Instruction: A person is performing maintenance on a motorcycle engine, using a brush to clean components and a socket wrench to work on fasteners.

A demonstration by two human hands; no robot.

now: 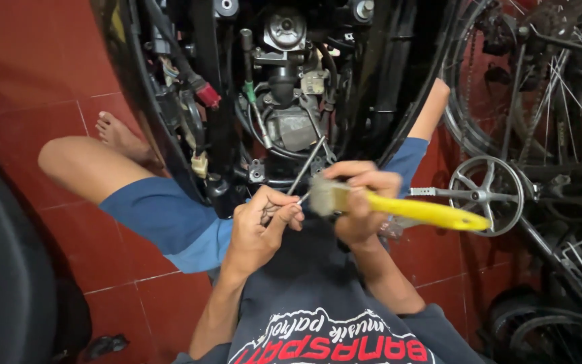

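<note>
Red-tiled floor (48, 61); brush (399, 207) between fingers (365, 182).

A single head-worn camera looks steeply down from the seated person's own eye level, facing forward over their chest and lap. Both hands, the left hand (259, 226) and right hand (362, 202), sit close beneath the lens at centre frame. Just beyond them the open motorcycle engine bay (284, 87) fills the top; red tiled floor (48, 67) and a bicycle wheel (540, 74) flank the edges.
</note>
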